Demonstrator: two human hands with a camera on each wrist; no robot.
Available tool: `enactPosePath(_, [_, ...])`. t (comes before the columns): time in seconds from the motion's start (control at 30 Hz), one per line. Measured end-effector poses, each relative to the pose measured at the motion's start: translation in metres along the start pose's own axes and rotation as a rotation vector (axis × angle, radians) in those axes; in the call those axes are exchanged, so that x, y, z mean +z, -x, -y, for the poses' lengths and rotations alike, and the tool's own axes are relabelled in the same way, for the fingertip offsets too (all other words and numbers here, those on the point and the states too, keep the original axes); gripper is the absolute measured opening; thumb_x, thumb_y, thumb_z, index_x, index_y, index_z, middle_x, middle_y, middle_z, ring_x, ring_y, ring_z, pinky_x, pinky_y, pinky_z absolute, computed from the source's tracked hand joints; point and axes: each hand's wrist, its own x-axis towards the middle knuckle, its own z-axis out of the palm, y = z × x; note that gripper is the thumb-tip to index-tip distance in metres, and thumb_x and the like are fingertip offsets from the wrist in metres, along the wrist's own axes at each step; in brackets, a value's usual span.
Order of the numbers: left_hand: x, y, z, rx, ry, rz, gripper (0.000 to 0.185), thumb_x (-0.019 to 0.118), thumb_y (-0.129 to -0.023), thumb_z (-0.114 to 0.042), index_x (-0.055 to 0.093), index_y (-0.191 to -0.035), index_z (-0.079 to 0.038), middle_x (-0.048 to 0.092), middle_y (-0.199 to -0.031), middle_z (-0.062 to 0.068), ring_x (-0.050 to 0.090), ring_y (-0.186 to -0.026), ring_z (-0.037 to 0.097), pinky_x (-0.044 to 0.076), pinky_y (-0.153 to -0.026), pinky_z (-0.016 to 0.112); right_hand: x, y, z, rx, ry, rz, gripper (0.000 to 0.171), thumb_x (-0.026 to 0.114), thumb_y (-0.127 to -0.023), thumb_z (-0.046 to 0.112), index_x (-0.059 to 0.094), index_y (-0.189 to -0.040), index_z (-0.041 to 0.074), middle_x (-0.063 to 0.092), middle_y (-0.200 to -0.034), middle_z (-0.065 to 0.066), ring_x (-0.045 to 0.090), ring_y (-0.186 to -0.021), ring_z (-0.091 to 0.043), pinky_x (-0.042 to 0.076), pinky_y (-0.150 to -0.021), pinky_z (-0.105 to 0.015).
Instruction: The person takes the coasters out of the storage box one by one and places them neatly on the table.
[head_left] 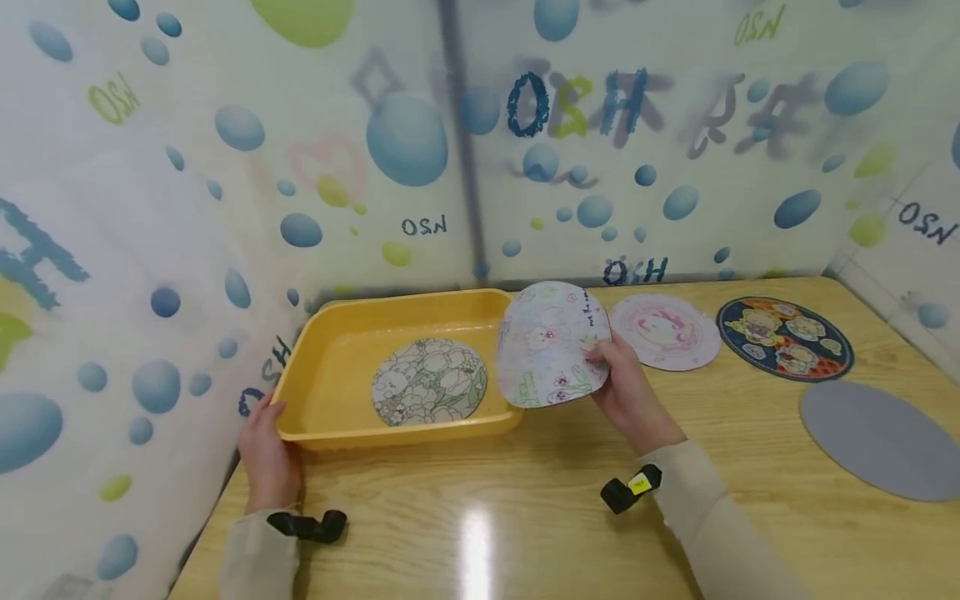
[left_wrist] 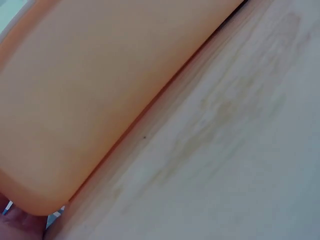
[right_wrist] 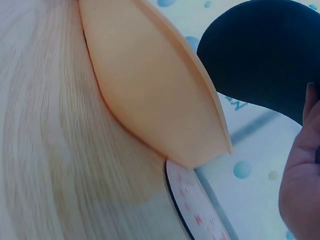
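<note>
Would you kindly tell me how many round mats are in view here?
5: a flower-patterned round mat inside the yellow plastic tray; a pastel one held by the right hand; pink, dark blue and plain grey ones lying on the wooden table.

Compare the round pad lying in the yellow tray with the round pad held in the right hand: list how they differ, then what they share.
The pad in the tray lies flat on the yellow tray; the held pad is tilted up, pinched by the right hand over the tray's right edge. The tray pad shows green-outlined flowers; the held pad has a paler drawing with purple and green marks. No hand touches the tray pad. Both are round with cartoon-style drawings.
</note>
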Motion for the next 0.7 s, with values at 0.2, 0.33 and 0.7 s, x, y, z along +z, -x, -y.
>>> enactPosePath(0.2, [0.006, 0.001, 0.000, 0.000, -0.018, -0.042, 0.042, 0.047, -0.091, -0.031, 0.046, -0.131, -0.019, 0.033, -0.139, -0.005, 0.037, -0.121, 0.014, 0.031, -0.099, 0.026, -0.022, 0.010, 0.011, -0.011, -0.011, 0.004, 0.053, 0.028, -0.087, -0.001, 0.023, -0.138, 0.010, 0.053, -0.114, -0.003, 0.056, -0.090, -0.010, 0.049, -0.076, -0.023])
enactPosePath(0.33, [0.007, 0.001, 0.000, 0.000, -0.045, -0.085, 0.042, 0.049, -0.090, -0.033, 0.048, -0.129, -0.019, 0.034, -0.138, -0.006, 0.037, -0.120, 0.012, 0.030, -0.100, 0.026, -0.035, 0.018, 0.019, -0.011, -0.013, 0.003, 0.051, 0.029, -0.089, 0.000, 0.023, -0.138, 0.012, 0.054, -0.114, -0.002, 0.057, -0.089, -0.010, 0.049, -0.077, -0.024])
enactPosePath(0.7, [0.000, 0.000, 0.004, 0.020, 0.004, -0.115, 0.041, 0.046, -0.090, -0.040, 0.052, -0.125, -0.020, 0.047, -0.127, -0.001, 0.046, -0.112, 0.014, 0.040, -0.092, 0.023, -0.059, 0.032, 0.033, -0.045, -0.097, 0.028, 0.044, 0.025, -0.089, -0.004, 0.031, -0.130, 0.009, 0.059, -0.109, -0.002, 0.059, -0.091, -0.012, 0.050, -0.074, -0.026])
